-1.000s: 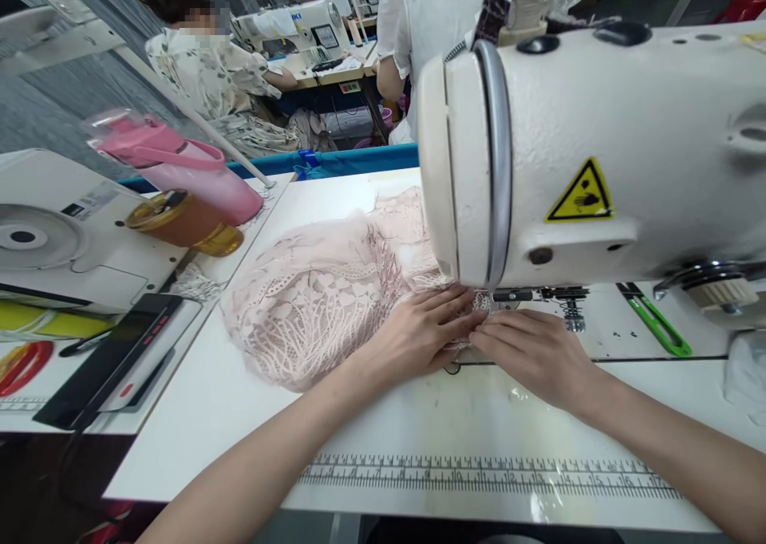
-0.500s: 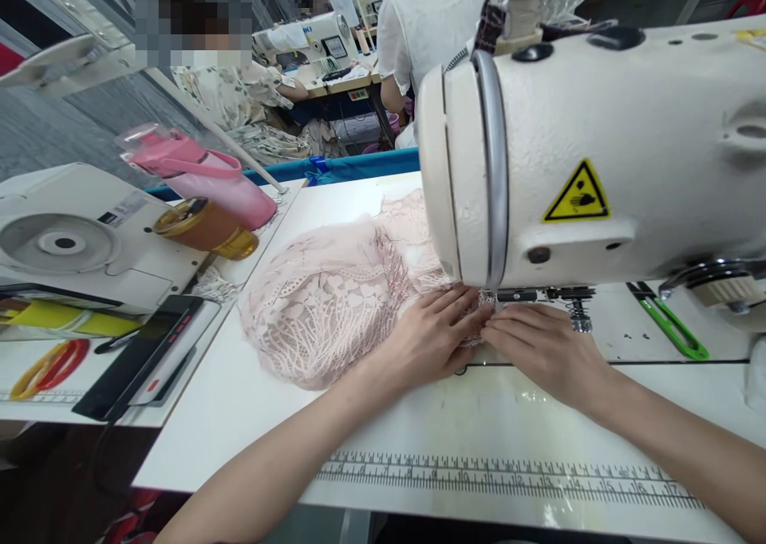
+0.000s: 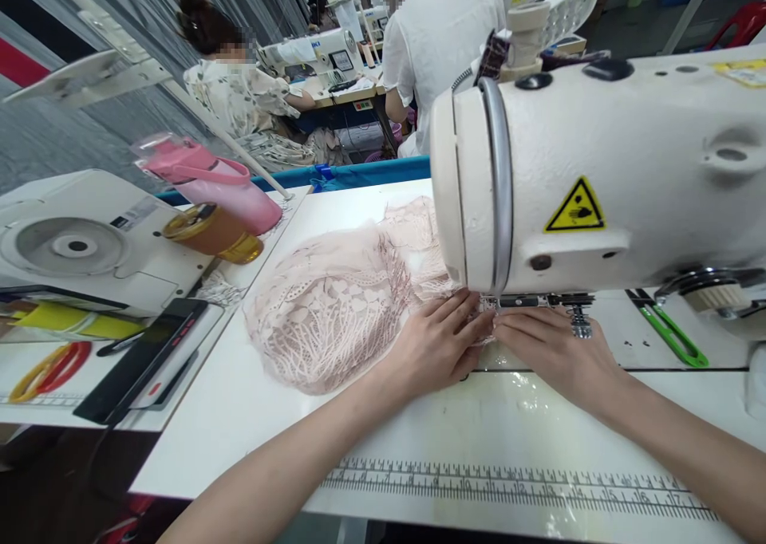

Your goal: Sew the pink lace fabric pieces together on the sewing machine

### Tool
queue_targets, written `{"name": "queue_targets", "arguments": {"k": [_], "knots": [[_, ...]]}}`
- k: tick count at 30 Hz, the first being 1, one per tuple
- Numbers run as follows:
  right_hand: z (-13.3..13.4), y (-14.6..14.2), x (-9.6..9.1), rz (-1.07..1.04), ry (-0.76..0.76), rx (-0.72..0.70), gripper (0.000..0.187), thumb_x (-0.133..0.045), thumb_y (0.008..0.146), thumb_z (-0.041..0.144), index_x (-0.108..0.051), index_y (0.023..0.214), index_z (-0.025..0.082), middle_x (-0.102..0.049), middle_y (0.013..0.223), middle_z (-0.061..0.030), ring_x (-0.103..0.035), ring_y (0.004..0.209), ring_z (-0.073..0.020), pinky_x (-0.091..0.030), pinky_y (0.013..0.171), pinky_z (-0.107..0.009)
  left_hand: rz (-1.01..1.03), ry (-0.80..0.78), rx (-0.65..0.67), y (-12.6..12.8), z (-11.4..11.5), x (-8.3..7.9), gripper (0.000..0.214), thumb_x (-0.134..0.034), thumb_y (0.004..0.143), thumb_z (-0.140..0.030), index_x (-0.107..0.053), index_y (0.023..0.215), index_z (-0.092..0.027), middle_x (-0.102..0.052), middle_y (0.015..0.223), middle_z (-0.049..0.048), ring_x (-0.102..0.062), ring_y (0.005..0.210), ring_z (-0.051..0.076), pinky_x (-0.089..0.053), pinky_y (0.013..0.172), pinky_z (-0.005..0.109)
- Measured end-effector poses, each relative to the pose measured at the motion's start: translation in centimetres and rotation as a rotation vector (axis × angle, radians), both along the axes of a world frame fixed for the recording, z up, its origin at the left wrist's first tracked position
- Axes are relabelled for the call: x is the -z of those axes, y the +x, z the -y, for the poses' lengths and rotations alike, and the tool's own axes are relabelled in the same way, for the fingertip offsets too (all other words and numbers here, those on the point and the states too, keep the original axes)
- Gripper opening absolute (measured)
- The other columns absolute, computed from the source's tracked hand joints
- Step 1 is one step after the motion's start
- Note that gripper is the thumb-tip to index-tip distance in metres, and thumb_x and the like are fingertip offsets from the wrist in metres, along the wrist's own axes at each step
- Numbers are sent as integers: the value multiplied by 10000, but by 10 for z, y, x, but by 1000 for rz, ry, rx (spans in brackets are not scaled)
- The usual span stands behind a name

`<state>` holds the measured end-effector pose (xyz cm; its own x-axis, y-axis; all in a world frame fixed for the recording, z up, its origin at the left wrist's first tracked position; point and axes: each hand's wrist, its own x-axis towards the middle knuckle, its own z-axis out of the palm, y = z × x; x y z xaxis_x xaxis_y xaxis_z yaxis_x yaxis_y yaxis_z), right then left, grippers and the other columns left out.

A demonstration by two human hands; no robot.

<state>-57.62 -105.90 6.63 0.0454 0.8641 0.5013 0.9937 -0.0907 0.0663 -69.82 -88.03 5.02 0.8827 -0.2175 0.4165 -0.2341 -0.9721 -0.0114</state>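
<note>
Pale pink lace fabric (image 3: 335, 321) lies bunched on the white table, and part of it runs under the head of a sewing machine (image 3: 574, 185). My left hand (image 3: 443, 340) rests on the lace just left of the needle area, its fingers stretched out and pressing down. On the other side, my right hand (image 3: 554, 348) has its fingers together, pinching the lace edge beside the presser foot. The fingertips of both hands nearly meet there. The machine head and my fingers hide the needle and most of the seam.
Green thread snips (image 3: 673, 333) lie right of the machine's foot. A printed ruler (image 3: 508, 484) runs along the table front. At left stand a pink bottle (image 3: 221, 185), an amber cup (image 3: 219, 233) and another machine (image 3: 77, 245). Two people (image 3: 443, 49) sit beyond the table.
The whole view has shifted slightly, so things appear a little lower and further right. Both hands stay at the lace by the presser foot, with hardly any movement relative to the machine.
</note>
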Motion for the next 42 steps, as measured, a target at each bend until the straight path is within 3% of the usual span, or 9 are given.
{"name": "queue_targets", "arguments": {"k": [5,14,20,24,27,34,42], "knots": [[1,-3,-3,17,-12,104,355,-407,846,-6,-663,863,240,-717,980,46,-628,800,-136,-385,595,-290,10,-10,-1,-1,0,-1,368,-449,924,-273,-602,1232,-139,-644,1204,127,-564,1198,279,-506,947,402],[4,7,3,70,-15,119,360,-442,833,4,-680,939,252,-718,1043,52,-633,775,-145,-438,654,-306,-44,-3,-30,0,0,-4,371,-427,968,-304,-562,1286,-167,-615,1253,131,-560,1204,274,-509,930,403],[7,4,9,13,-30,132,235,-481,926,220,-691,1015,278,-699,1083,12,-652,773,-166,-452,614,-318,24,-12,106,-4,-3,-3,312,-459,962,-221,-595,1237,-161,-619,1270,53,-546,1228,193,-420,1066,378],[8,-2,9,-61,-90,117,265,-466,954,336,-699,1057,263,-678,1121,-33,-646,863,-172,-483,745,-342,39,-50,140,-6,-9,-1,312,-456,957,-210,-602,1221,-131,-644,1227,51,-583,1183,166,-423,1080,361],[7,-5,10,-97,-110,113,285,-460,959,356,-682,1105,253,-678,1102,-51,-630,936,-192,-462,824,-373,8,-62,142,-7,-13,-2,321,-448,952,-197,-599,1225,-121,-636,1237,66,-589,1176,174,-430,1079,380],[5,-7,12,-60,-99,114,285,-463,961,345,-655,1140,234,-674,1104,-72,-610,1018,-218,-428,835,-374,7,-60,127,-6,-14,-3,327,-429,953,-205,-613,1199,-93,-627,1246,92,-599,1161,197,-453,1055,382],[3,-7,12,43,-101,159,306,-451,964,379,-647,1147,231,-677,1080,-81,-613,952,-190,-406,847,-356,-7,-44,75,-5,-11,-4,335,-404,970,-211,-613,1205,-96,-614,1264,101,-602,1157,200,-462,1045,376]]}}
